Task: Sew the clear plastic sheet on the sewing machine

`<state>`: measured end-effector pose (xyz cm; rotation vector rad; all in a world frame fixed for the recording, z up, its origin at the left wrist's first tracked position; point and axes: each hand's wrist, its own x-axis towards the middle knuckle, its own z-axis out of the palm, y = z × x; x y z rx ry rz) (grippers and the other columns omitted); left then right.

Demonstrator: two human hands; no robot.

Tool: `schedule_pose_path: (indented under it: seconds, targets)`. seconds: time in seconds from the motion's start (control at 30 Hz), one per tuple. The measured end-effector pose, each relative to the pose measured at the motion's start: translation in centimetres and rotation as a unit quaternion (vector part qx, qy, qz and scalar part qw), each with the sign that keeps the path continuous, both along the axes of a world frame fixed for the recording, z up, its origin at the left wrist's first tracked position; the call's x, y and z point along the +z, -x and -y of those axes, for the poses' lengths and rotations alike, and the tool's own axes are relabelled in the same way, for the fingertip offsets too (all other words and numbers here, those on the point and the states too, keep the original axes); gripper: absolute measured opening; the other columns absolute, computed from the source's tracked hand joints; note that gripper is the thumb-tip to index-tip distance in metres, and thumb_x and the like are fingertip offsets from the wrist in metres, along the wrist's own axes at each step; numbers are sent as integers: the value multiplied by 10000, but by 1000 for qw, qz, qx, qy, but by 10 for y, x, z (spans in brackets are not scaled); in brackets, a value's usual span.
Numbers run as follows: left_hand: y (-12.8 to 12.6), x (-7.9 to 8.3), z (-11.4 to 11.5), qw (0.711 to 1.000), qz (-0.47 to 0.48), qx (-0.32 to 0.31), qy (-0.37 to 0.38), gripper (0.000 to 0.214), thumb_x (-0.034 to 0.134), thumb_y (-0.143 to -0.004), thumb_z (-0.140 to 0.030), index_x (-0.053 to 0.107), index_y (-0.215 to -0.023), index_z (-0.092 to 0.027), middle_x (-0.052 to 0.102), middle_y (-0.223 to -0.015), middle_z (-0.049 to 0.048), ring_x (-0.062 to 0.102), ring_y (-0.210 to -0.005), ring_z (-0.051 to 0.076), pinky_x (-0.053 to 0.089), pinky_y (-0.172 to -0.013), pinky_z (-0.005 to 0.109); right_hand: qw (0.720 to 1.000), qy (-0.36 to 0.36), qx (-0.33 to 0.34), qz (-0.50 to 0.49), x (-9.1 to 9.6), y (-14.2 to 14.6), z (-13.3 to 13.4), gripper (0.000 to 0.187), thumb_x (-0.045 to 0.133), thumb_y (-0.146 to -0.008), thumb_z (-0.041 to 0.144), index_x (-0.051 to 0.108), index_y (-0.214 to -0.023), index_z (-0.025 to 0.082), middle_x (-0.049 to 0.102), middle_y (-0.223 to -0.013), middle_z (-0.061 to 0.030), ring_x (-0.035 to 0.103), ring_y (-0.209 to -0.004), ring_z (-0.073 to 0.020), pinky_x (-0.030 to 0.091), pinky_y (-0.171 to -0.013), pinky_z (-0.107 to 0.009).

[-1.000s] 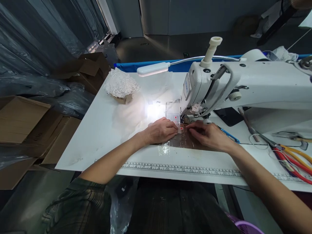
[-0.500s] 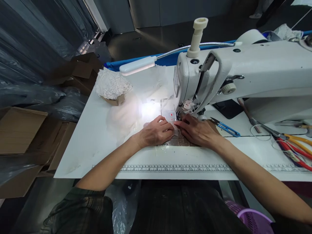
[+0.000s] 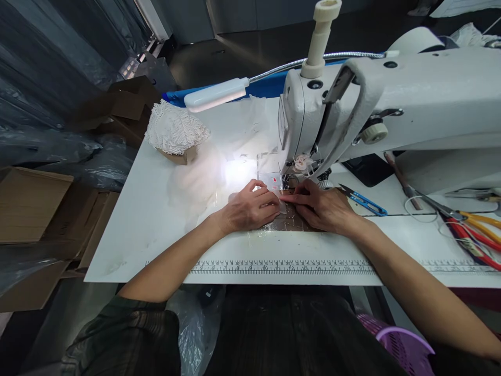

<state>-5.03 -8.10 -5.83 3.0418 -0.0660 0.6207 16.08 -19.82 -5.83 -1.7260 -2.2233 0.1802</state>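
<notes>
At the needle area of a white sewing machine (image 3: 295, 120) my two hands work close together. My left hand (image 3: 252, 209) has its fingers curled and pressed on a piece of thin white fabric (image 3: 282, 208), left of the presser foot. From the other side my right hand (image 3: 323, 208) pinches the edge of the same fabric, its index finger pointing left and nearly touching the left fingertips. Most of the fabric is hidden beneath the fingers. A brown, tape-covered patch (image 3: 291, 223) lies under both hands. Pale sheer fabric (image 3: 195, 183) spreads leftward under bright light.
A lamp (image 3: 217, 95) hangs over the table. White lace (image 3: 176, 128) sits on a small box at the back left. Blue thread snips (image 3: 364, 202), a black phone-like slab (image 3: 368, 169) and orange-handled scissors (image 3: 469, 219) lie right. A printed ruler (image 3: 274, 268) runs along the front edge.
The camera view has shifted slightly, so the machine looks a little nearer. Both hands stay at the fabric, with the right fingers only slightly changed in pose.
</notes>
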Motion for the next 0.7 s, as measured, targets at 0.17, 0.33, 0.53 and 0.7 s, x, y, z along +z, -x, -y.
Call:
schedule_pose_path:
  seconds: [0.17,0.33,0.53,0.7]
  targets:
    - [0,-1,0,1000,1,-11,1,165,497,-959,-227,637,-872,-216,701,-916,1,623,-810,118,455,-932,386,1000,4,-9,13,3,4,-1,379,464,-908,252,674,-1222,291,673,-995,-89,587,-735,-169,368,-539,-254]
    - [0,-1,0,1000,4,-16,2,181,504,-957,-242,649,-854,-215,698,-896,1,617,-795,119,462,-911,374,1000,-2,-17,22,2,8,0,380,468,-905,249,672,-1221,302,664,-1002,-92,590,-743,-179,383,-552,-265]
    - [0,0,3,1000,4,4,6,185,507,-949,-252,661,-851,-224,681,-879,7,600,-782,129,445,-936,389,996,1,-14,-90,2,4,6,399,439,-931,234,627,-1281,261,664,-1023,-93,619,-767,-174,480,-684,-301]
    - [0,-2,5,1000,8,7,-17,205,496,-952,-247,660,-832,-224,665,-853,4,580,-754,127,439,-955,396,992,17,21,-120,4,-2,11,400,456,-910,209,643,-1253,296,654,-1035,-69,631,-825,-177,514,-760,-330]
